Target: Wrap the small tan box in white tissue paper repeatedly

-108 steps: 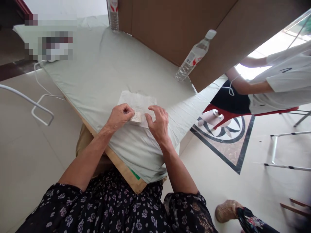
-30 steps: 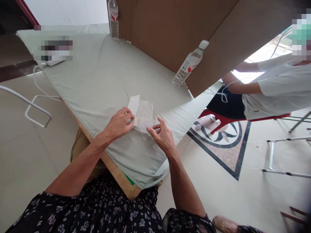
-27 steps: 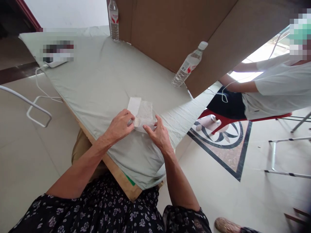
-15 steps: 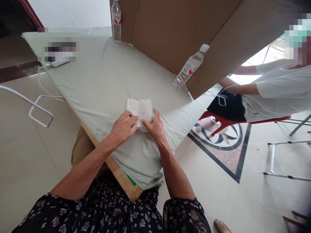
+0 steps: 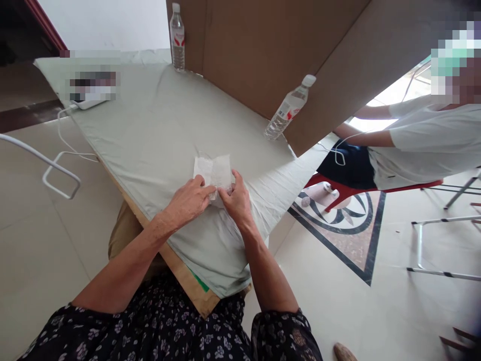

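Observation:
A thin white sheet, like a paper tissue (image 5: 220, 168), lies on the cloth-covered table (image 5: 143, 125) with a crease down its middle. Its near edge is gathered between my two hands. My left hand (image 5: 191, 195) grips that edge from the left, thumb and index finger closed on it. From the right, my right hand (image 5: 236, 198) pinches the same edge, its thumb pointing at the left fingertips. Part of the sheet's near side is hidden under the fingers.
A tall cardboard panel (image 5: 255, 55) stands along the far side. By it are an upright water bottle (image 5: 178, 40) and a tilted one (image 5: 287, 110). A white device with a cable (image 5: 93, 98) lies far left. A person in a white shirt (image 5: 417, 140) sits at the right.
The sheet's near edge is drawn in more under my fingers, and its right half stands a little raised. The whole view has shifted slightly.

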